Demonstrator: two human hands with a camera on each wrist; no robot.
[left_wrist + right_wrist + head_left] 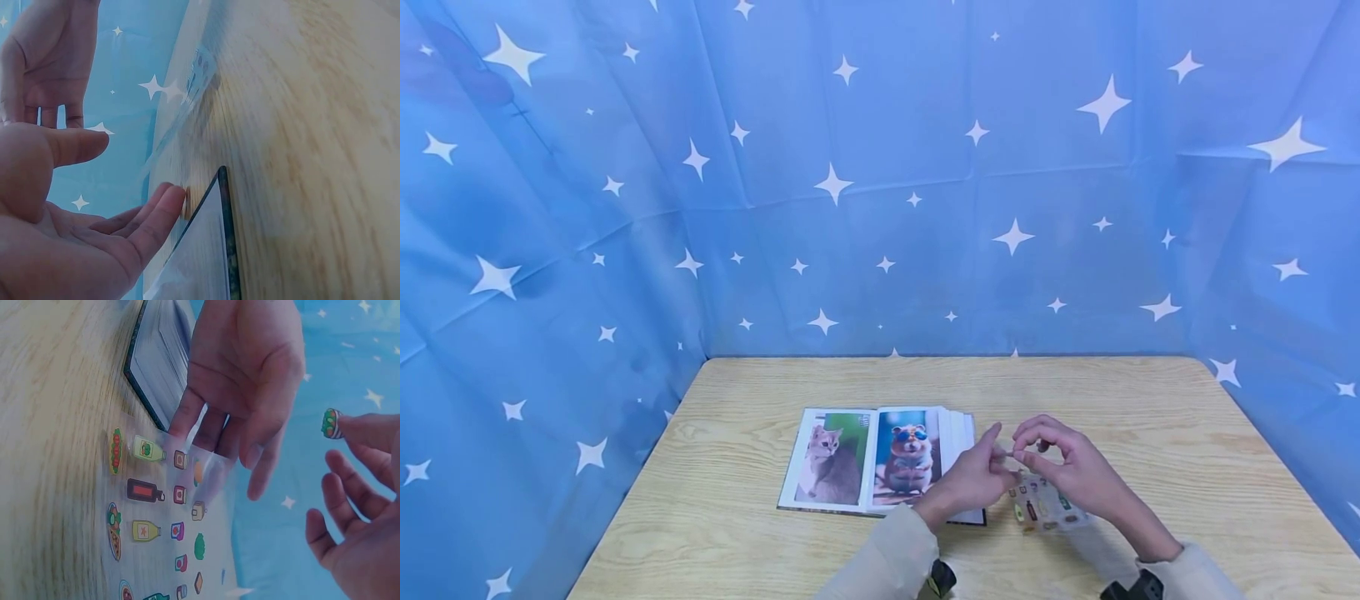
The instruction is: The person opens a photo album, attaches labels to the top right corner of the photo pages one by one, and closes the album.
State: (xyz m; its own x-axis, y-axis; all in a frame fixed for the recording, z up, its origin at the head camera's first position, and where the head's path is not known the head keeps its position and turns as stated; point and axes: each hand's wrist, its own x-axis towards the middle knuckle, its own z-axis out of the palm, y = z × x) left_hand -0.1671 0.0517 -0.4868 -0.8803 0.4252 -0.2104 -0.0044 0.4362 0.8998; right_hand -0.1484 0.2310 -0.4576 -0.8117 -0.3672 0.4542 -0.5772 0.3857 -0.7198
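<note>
We have one small round green-and-orange sticker (pixel 330 422) off its sheet and stuck to the tip of our right hand's (pixel 1072 468) index finger, the other fingers loosely curled and gripping nothing. Our left hand (pixel 972 477) is relaxed, fingers straight, their tips resting on the clear plastic sticker sheet (pixel 167 520) to keep it flat on the pale wooden table (pixel 1150 417), just right of the open photo album (pixel 880 457) showing a cat and a hamster in sunglasses. So the peel looks done; placing the sticker on a page seems left, and many stickers remain on the sheet.
</note>
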